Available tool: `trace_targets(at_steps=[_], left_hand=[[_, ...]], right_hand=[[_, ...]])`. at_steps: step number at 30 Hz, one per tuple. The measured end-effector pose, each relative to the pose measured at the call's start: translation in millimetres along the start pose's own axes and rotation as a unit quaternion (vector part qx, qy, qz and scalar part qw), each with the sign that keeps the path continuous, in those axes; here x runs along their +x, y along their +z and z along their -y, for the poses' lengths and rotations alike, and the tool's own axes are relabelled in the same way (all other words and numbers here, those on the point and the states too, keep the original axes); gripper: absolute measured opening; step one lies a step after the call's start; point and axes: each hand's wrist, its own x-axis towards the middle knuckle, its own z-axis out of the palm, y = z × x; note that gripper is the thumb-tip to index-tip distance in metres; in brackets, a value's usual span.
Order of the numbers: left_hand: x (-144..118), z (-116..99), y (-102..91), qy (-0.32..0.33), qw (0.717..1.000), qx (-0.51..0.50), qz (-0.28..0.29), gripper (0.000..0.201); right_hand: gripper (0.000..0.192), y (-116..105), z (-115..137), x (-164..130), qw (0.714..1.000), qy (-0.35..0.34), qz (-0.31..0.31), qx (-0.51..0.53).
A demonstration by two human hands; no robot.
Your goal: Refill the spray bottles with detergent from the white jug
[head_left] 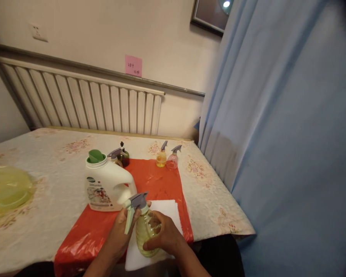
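Against the radiator wall, on the desk's (pixel 40 161) near edge, your right hand (pixel 165 235) closes round the upright spray bottle (pixel 146 231) while your left hand (pixel 123 225) grips its trigger head (pixel 136 204) directly above.

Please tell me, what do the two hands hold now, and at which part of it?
Both hold one clear yellow-green plastic spray bottle: the left hand at its grey trigger head, the right hand around its ribbed body.
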Motion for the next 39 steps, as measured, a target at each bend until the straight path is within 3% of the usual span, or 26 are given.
trace_targets(at_steps=[7, 16, 27, 39], left_hand=[[-1.6, 3.6, -1.6, 0.043, 0.998, 0.036, 0.01, 0.034], [-1.3, 1.7, 5.9, -0.057, 0.991, -0.117, -0.021, 0.04], [-0.6, -0.2, 11.0, -0.056, 0.984, -0.167, 0.021, 0.031], [0.1, -12.8, 10.5, -0.052, 0.987, -0.123, 0.086, 0.037]], right_hand=[[0.074, -0.4, 4.2, -2.7, 1.0, -0.016, 0.008, 0.014], [0.069, -0.2, 9.8, -4.8, 0.998, -0.043, 0.022, 0.045], [0.069, -1.9, 9.6, -5.5, 0.997, -0.039, 0.026, 0.067], [0.073, -3.3, 8.8, -3.7, 0.994, -0.027, 0.04, 0.095]])
